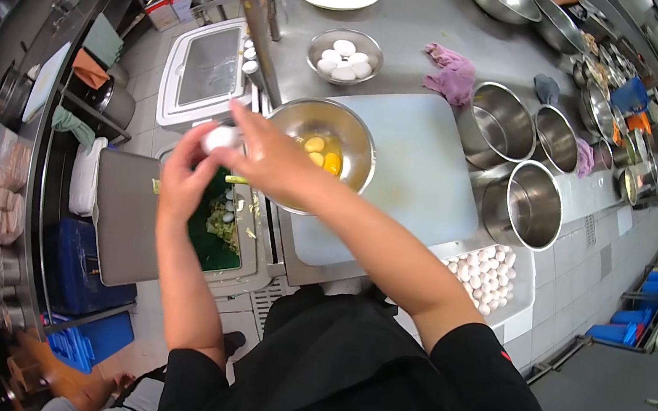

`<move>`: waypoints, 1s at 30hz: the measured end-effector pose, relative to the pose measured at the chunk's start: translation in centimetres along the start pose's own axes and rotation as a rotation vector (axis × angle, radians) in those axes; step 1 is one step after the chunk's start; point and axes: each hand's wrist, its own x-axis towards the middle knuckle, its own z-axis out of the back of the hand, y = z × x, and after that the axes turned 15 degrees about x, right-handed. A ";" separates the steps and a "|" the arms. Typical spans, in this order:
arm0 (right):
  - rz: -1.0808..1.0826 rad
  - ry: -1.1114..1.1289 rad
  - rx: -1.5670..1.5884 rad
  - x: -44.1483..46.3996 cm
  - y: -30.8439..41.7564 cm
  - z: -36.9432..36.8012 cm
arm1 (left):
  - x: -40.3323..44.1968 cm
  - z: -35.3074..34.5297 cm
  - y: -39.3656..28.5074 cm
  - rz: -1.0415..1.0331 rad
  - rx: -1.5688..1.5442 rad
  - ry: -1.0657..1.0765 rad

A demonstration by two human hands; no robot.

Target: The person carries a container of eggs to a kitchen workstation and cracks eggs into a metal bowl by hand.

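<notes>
One egg [221, 139], white, long axis unclear, partly covered; left hand [188, 167] and right hand [262, 150] pinching it, hovering beside the left rim of a steel bowl [362, 158].

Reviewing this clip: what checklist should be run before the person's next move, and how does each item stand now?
1. White egg or shell secured by the left hand: ok, the fingers are around it, with the right hand close against it.
2. Whole egg or just shell: cannot tell, fingers cover part of it.
3. Held over the mixing bowl: not ok, it is outside the rim, on the bin side.
4. Yolks inside the mixing bowl: ok.
5. Contents free of shell bits: cannot tell, too small to see.
6. More eggs nearby: ok, in the small bowl beyond.
</notes>
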 end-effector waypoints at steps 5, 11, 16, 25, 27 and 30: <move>0.165 -0.061 -0.040 -4.3 1.3 -2.2 | -2.1 7.9 6.0 0.230 0.509 -0.298; 0.113 -0.401 -0.059 -16.8 2.1 5.5 | 1.6 -6.9 -8.3 -0.070 0.008 -0.051; -0.446 -0.852 -0.178 -35.0 -2.4 11.3 | -3.2 -24.3 -15.7 -0.303 -0.031 0.909; -1.294 -1.245 -0.536 -62.2 -19.7 21.0 | -15.3 -57.1 0.1 -0.450 0.545 1.146; -1.410 -1.121 -0.602 -61.4 -20.5 23.2 | -16.0 -61.8 1.6 -0.538 0.686 1.180; -1.633 -0.801 -0.698 -61.1 -23.0 24.0 | -17.2 -66.1 4.5 -0.717 0.906 1.239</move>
